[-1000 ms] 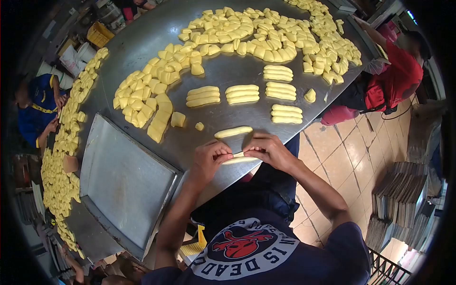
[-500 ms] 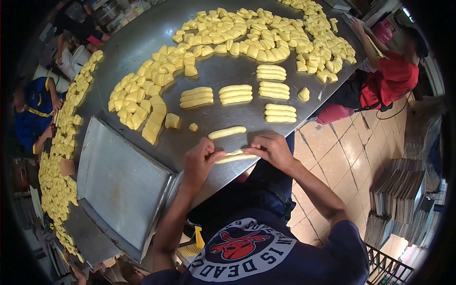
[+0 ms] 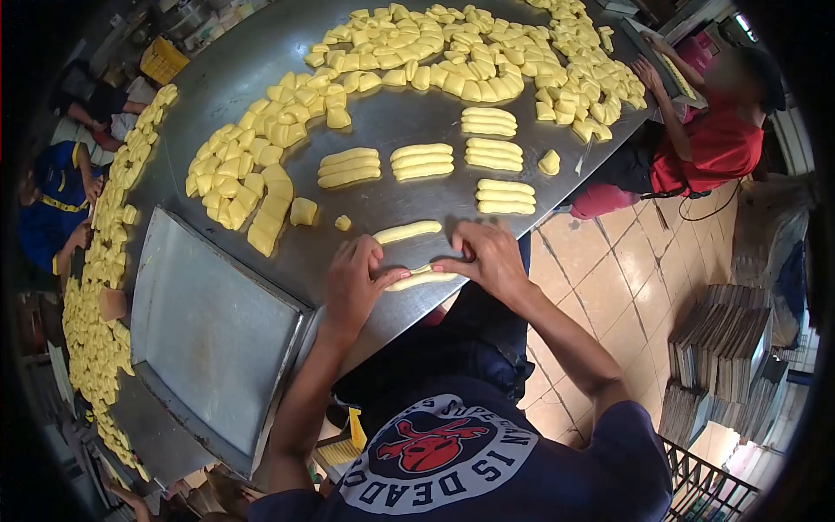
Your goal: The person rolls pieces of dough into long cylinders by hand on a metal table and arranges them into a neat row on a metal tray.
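Near the front edge of the metal table (image 3: pixel 391 198), my left hand (image 3: pixel 352 274) and my right hand (image 3: pixel 489 259) are closed on the two ends of a yellow dough roll (image 3: pixel 421 281). Both thumbs press along its upper side, where a thin raised flap of dough shows between them; the curled fingers partly hide the ends. Just beyond lies a single dough roll (image 3: pixel 407 231), touched by neither hand. Farther back are finished-looking rolls set side by side in groups, such as one group (image 3: pixel 349 167) at left and another (image 3: pixel 505 197) at right.
A large metal tray (image 3: pixel 217 300) lies left of my left arm. Many cut dough pieces (image 3: pixel 228 165) cover the back and far left. A small dough lump (image 3: pixel 344 224) sits nearby. A person in red (image 3: pixel 709 152) handles a tray at right; another in blue (image 3: pixel 61 200) stands at left.
My thumbs have come closer together along the dough roll, and the flap between them looks more folded over. The whole view has shifted slightly. The person in red now has a tray more plainly visible.
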The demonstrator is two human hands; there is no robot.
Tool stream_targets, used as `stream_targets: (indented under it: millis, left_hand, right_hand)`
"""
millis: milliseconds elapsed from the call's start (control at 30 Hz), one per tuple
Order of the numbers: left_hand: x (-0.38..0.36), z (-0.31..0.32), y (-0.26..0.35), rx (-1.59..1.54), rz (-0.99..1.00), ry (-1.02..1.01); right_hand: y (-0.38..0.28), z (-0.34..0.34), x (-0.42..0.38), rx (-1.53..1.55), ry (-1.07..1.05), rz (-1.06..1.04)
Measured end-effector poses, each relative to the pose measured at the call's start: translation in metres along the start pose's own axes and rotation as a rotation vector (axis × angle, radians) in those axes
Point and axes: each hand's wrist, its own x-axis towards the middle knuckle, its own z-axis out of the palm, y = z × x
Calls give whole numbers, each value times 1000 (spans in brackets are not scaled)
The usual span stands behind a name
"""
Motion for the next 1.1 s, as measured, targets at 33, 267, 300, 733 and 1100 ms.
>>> stream_targets:
  millis: [33,267,300,733,1100]
  left_hand:
    - [-8,3,-1,-116,-66,-39]
    - [-5,-2,5,-543,-263,-148]
    - [-3,-1,4,-542,-266,-152]
    - [-8,3,6,-362,-175,-36]
    - [14,4,5,33,-48,-198]
  right_hand:
    - [4,1,-3,72,-102,-12]
    - [-4,-11,-10,418,-173,51]
    - [-8,-9,-9,421,-175,55]
    - [-6,-4,-13,346,-152,184]
    - [-16,1,11,-172,-127,11]
